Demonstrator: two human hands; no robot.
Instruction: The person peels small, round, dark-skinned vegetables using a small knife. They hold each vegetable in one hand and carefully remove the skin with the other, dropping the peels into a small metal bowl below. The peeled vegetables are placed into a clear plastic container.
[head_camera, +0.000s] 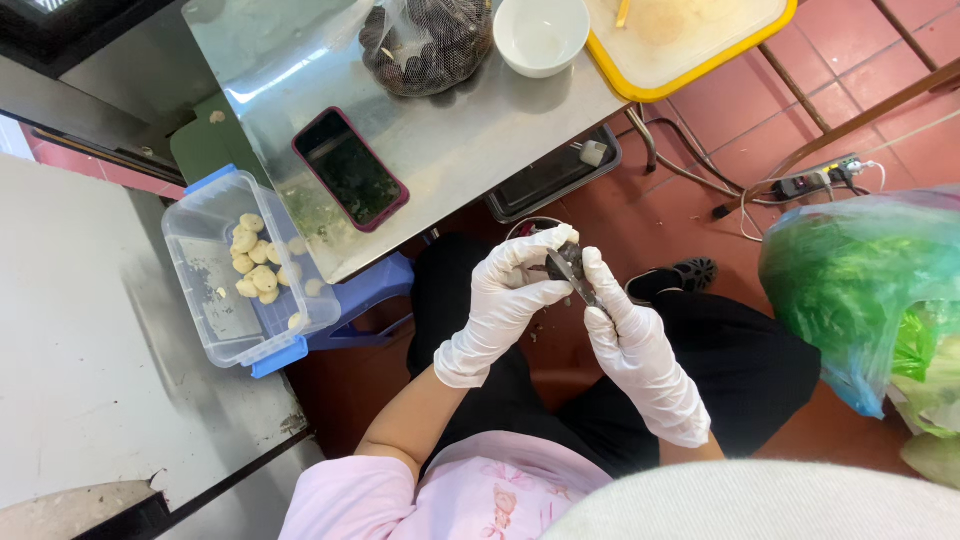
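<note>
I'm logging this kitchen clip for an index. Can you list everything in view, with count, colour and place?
dark round item: one, dark brown, held between both hands
knife: one, dark blade, in right hand
clear bin: one, blue clips, on blue stool; holds pale peeled pieces, about a dozen
phone: one, maroon case, on steel table
bag of dark items: one, clear, table top
bowl: one, white, table top
cutting board: one, yellow-rimmed, upper right
power strip: one, red tiled floor
green bag: one, right edge
left hand: white glove
right hand: white glove
</note>
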